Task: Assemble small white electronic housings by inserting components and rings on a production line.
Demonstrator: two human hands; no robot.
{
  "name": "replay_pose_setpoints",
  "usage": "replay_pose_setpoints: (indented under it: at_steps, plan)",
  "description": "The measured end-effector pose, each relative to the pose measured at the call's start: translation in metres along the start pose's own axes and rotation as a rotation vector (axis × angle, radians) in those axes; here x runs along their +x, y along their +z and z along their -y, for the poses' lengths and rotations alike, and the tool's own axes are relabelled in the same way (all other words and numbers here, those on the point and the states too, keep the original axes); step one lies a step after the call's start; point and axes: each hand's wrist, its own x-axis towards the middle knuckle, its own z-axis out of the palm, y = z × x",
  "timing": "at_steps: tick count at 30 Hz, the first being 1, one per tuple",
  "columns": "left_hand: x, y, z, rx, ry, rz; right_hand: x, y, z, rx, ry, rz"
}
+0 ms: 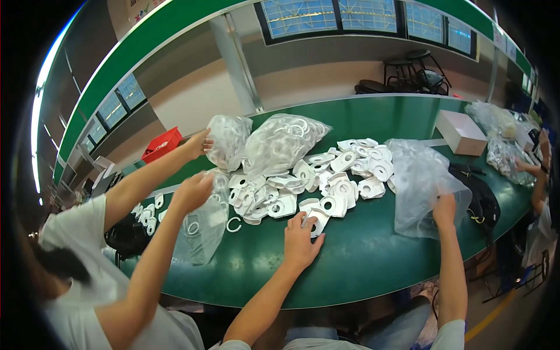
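At the near edge of a pile of white plastic parts with round holes (341, 186), my left hand (298, 245) has its fingers and thumb on one white plastic part (319, 216). That part lies on the green table, partly under my fingers. Over to the right, my right hand (445, 210) is closed on the near right side of a clear plastic bag (417, 186). The bag lies loosely over the right end of the pile, and its film hides my fingertips in part.
A co-worker's hands (198, 146) handle clear bags on my left, near a large bag of white rings (284, 140). A red bin (162, 144) sits beyond. Rightward are a white box (461, 133), a black bag (481, 195) and another person's hands (529, 168).
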Motion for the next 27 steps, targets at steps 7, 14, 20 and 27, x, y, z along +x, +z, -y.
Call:
replay_pose_setpoints:
  at_steps: [7,14,20,27]
  plan:
    - [0.006,0.005,0.011,-0.321,-0.198,-0.018,-0.025,-0.042,-0.016,0.8,0.261,-0.298]
    - [0.012,0.014,0.009,-1.096,-0.472,0.056,-0.102,-0.069,0.083,1.342,0.574,0.124]
    - [0.004,0.002,-0.01,-1.279,-0.641,0.33,-0.121,-0.044,0.144,1.589,0.601,0.423]
    - [-0.001,-0.003,-0.028,-1.449,-0.65,0.422,-0.129,-0.035,0.166,1.551,0.571,0.505]
